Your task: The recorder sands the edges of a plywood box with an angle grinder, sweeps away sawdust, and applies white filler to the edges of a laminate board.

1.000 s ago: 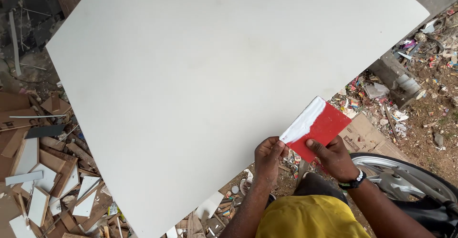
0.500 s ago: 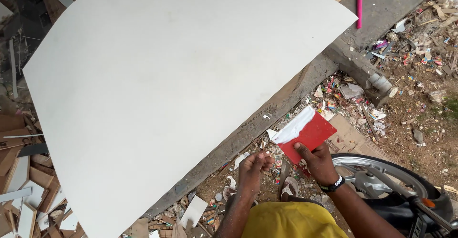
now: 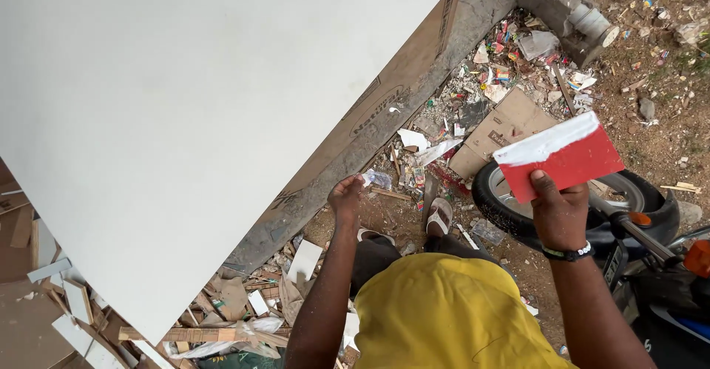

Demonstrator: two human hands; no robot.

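Observation:
My right hand holds a red scraper card with white paste smeared along its upper edge, lifted away to the right of the board. My left hand hangs with fingers loosely curled and nothing in it, just below the lower edge of a large white-coated board. The board lies tilted over a brown board or carton whose printed side shows along the edge.
A motorcycle wheel and handlebar stand at the right, close to my right arm. Wood offcuts and white panel scraps litter the lower left. Cardboard, paper rubbish and a grey pipe lie on the dirt at the upper right.
My view has swung right and closer. My left hand has come off the red card, and my right hand has carried it away from the board toward the wheel.

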